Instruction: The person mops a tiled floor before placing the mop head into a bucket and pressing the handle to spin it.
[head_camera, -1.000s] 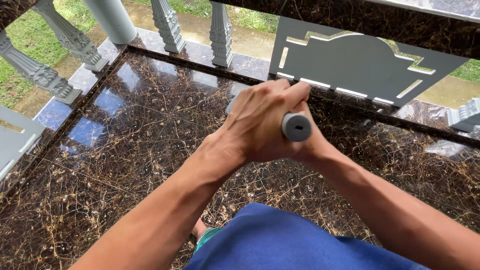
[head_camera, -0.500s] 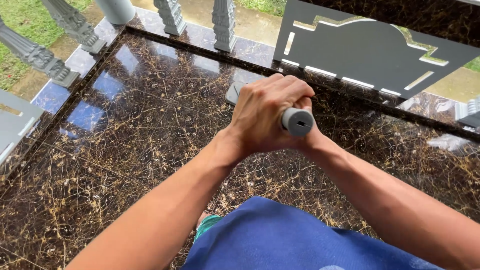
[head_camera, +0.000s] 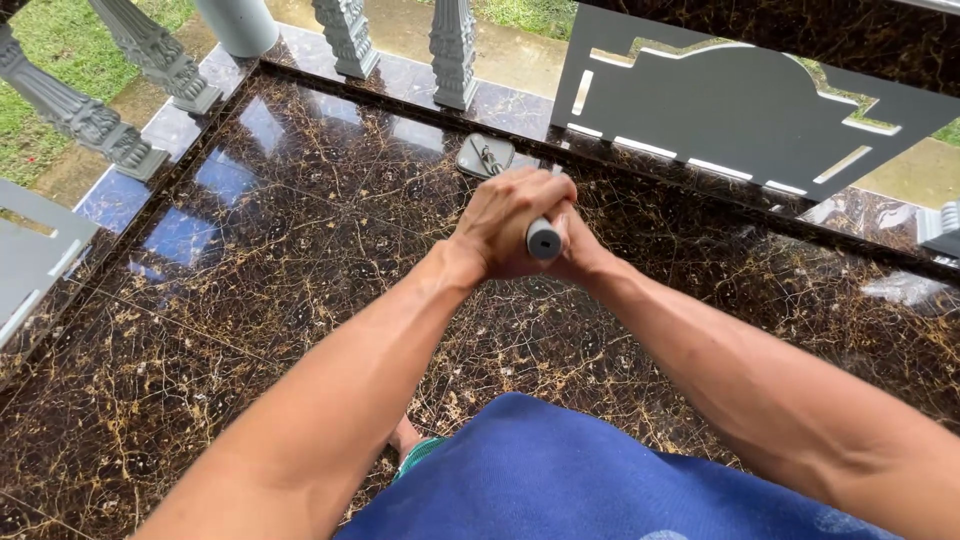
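Observation:
Both of my hands grip one grey handle, whose round end faces the camera. My left hand wraps over the top of the handle. My right hand closes on it from the right, mostly hidden behind the left. The handle runs down and away towards a grey mop head lying on the dark marble floor near the railing; the shaft between is hidden by my hands.
Grey balusters and a grey cut-out panel line the far edge of the floor. More balusters and a round grey pillar stand at the left. Grass lies beyond. My blue shorts fill the bottom.
My hands and the handle have moved away from the camera and down towards the floor. The mop head, hidden behind my hands earlier, now shows near the railing.

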